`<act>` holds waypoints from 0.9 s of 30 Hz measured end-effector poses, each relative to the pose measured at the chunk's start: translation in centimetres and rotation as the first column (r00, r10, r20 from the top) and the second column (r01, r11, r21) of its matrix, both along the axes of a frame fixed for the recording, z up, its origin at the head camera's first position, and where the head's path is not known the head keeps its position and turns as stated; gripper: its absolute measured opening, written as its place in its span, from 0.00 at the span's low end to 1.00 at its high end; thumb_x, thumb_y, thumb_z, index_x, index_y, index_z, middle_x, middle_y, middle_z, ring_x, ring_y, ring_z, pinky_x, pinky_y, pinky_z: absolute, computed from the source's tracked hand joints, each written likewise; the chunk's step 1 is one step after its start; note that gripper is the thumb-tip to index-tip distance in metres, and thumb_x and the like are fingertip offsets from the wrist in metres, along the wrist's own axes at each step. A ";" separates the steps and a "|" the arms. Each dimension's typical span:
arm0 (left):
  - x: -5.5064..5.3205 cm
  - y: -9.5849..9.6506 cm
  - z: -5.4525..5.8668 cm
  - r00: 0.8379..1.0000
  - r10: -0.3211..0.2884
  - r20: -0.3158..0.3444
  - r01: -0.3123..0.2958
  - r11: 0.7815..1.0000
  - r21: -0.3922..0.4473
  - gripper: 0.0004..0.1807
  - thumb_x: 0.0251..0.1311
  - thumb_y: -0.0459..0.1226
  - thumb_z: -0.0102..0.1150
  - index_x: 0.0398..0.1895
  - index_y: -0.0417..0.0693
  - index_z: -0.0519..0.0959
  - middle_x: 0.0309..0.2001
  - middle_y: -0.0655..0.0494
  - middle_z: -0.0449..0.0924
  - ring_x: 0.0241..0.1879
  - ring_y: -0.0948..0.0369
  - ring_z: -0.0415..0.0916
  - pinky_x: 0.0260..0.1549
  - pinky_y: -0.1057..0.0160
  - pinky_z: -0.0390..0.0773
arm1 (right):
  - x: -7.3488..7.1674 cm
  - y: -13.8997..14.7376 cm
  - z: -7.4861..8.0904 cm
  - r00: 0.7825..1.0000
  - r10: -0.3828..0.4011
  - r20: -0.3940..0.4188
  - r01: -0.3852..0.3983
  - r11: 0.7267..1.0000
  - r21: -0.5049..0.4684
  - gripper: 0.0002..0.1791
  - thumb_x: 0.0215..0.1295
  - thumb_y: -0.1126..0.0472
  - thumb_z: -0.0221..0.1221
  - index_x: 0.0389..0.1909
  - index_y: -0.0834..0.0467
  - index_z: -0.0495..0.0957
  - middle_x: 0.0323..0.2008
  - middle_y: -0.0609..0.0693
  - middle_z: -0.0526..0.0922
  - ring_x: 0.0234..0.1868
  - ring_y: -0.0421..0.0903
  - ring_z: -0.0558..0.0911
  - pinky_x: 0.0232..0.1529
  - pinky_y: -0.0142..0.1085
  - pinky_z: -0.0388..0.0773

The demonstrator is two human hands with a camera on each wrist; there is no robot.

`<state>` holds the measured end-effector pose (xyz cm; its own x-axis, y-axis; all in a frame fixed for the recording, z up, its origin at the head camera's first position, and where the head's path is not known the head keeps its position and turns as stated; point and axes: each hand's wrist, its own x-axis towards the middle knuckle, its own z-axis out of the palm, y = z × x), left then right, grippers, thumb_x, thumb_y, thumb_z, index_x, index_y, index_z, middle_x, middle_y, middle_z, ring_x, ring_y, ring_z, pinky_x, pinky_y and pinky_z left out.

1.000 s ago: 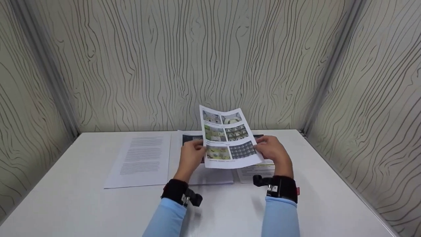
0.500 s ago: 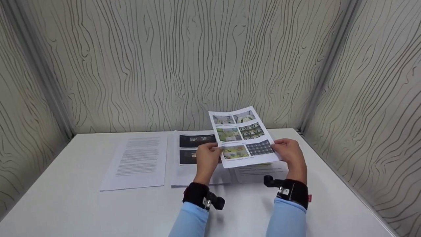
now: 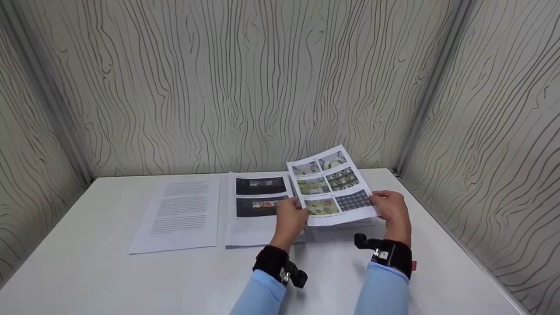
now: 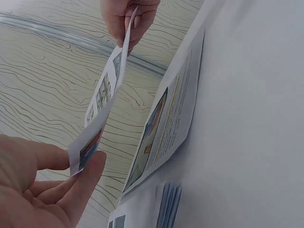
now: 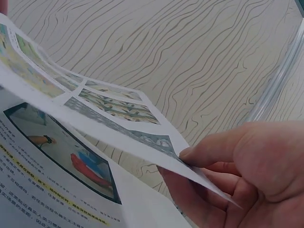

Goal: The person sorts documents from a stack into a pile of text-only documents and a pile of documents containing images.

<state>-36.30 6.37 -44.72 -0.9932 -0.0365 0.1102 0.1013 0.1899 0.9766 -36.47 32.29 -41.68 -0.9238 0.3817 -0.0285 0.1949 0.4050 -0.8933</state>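
Note:
A printed sheet of paper (image 3: 334, 188) with two columns of color pictures is held up between both hands, tilted above the table. My left hand (image 3: 289, 222) pinches its lower left edge between thumb and fingers. On the opposite edge, my right hand (image 3: 392, 213) pinches it the same way, thumb on top in the right wrist view. Below the held sheet lies another printed page (image 5: 57, 175) with a picture and yellow highlighted lines, mostly hidden in the head view. Left of it sits a paper stack (image 3: 260, 229) whose top page carries two dark pictures.
Farther left on the white table (image 3: 87, 280) lies a text-covered page (image 3: 181, 210). Wood-grain panels (image 3: 245, 87) rise behind the table and along both sides. The stack's layered edges (image 4: 168, 204) show in the left wrist view.
Both hands have carried the sheet to the right and lowered it slightly over the highlighted page. The dark-picture stack, partly covered before, is now largely uncovered.

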 end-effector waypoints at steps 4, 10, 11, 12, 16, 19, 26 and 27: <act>0.5 1.0 -0.1 0.994 -0.078 0.071 0.079 0.997 -0.007 0.25 0.58 0.28 0.62 0.60 0.30 0.75 0.47 0.44 0.83 0.43 0.59 0.82 0.41 0.64 0.81 | 0.2 1.3 -0.8 0.999 -0.032 0.012 0.033 0.999 -0.020 0.24 0.70 0.57 0.54 0.61 0.68 0.74 0.56 0.63 0.76 0.47 0.49 0.76 0.39 0.36 0.75; 1.1 1.8 -0.5 0.990 -0.119 0.080 0.130 0.980 -0.148 0.25 0.60 0.33 0.63 0.59 0.27 0.75 0.53 0.39 0.80 0.52 0.53 0.79 0.51 0.56 0.78 | 0.1 2.4 -1.9 0.999 -0.054 0.003 0.054 0.997 -0.050 0.24 0.71 0.59 0.54 0.62 0.70 0.72 0.55 0.65 0.77 0.45 0.49 0.77 0.35 0.33 0.77; 1.2 1.8 -0.6 0.990 -0.117 0.072 0.128 0.977 -0.168 0.24 0.60 0.33 0.63 0.57 0.27 0.76 0.52 0.39 0.81 0.51 0.53 0.79 0.50 0.55 0.78 | 0.0 2.4 -2.0 0.998 -0.055 0.009 0.056 0.997 -0.050 0.24 0.71 0.59 0.54 0.62 0.70 0.72 0.56 0.65 0.77 0.46 0.50 0.77 0.35 0.33 0.77; 1.2 1.9 -0.6 0.991 -0.113 0.075 0.125 0.976 -0.179 0.24 0.60 0.33 0.62 0.57 0.27 0.76 0.52 0.39 0.81 0.50 0.53 0.78 0.51 0.55 0.77 | 0.0 2.5 -2.2 0.998 -0.056 0.019 0.057 0.997 -0.051 0.24 0.71 0.59 0.53 0.62 0.69 0.72 0.56 0.64 0.76 0.48 0.50 0.76 0.36 0.33 0.76; 1.3 2.0 -1.0 0.994 -0.102 0.040 0.108 0.967 -0.229 0.20 0.58 0.34 0.61 0.50 0.27 0.79 0.44 0.42 0.83 0.42 0.55 0.77 0.46 0.55 0.77 | -0.1 2.3 -2.7 0.998 -0.062 0.033 0.063 0.997 -0.035 0.23 0.71 0.59 0.53 0.61 0.69 0.73 0.57 0.65 0.76 0.50 0.52 0.76 0.37 0.36 0.75; 1.4 2.0 -1.3 0.995 -0.092 0.037 0.098 0.967 -0.237 0.21 0.57 0.34 0.61 0.51 0.27 0.79 0.45 0.42 0.82 0.45 0.54 0.78 0.49 0.54 0.77 | -0.2 2.2 -3.1 0.997 -0.073 0.033 0.074 0.997 -0.023 0.23 0.70 0.60 0.53 0.60 0.69 0.75 0.56 0.64 0.78 0.50 0.52 0.76 0.37 0.37 0.75; 1.5 2.3 -1.5 0.994 -0.064 0.091 0.083 0.970 -0.227 0.27 0.57 0.34 0.61 0.59 0.26 0.74 0.54 0.38 0.79 0.55 0.52 0.76 0.57 0.53 0.73 | -0.3 2.2 -3.3 0.997 -0.040 0.060 0.041 0.999 -0.008 0.23 0.70 0.61 0.52 0.61 0.71 0.73 0.59 0.67 0.74 0.54 0.56 0.74 0.44 0.42 0.76; 1.5 2.4 -1.5 0.993 -0.068 0.094 0.088 0.970 -0.225 0.27 0.57 0.33 0.61 0.59 0.26 0.74 0.54 0.38 0.79 0.55 0.52 0.76 0.57 0.53 0.73 | -0.3 2.2 -3.3 0.997 -0.036 0.067 0.037 0.999 -0.001 0.23 0.70 0.61 0.52 0.61 0.71 0.73 0.59 0.68 0.74 0.55 0.57 0.73 0.45 0.44 0.75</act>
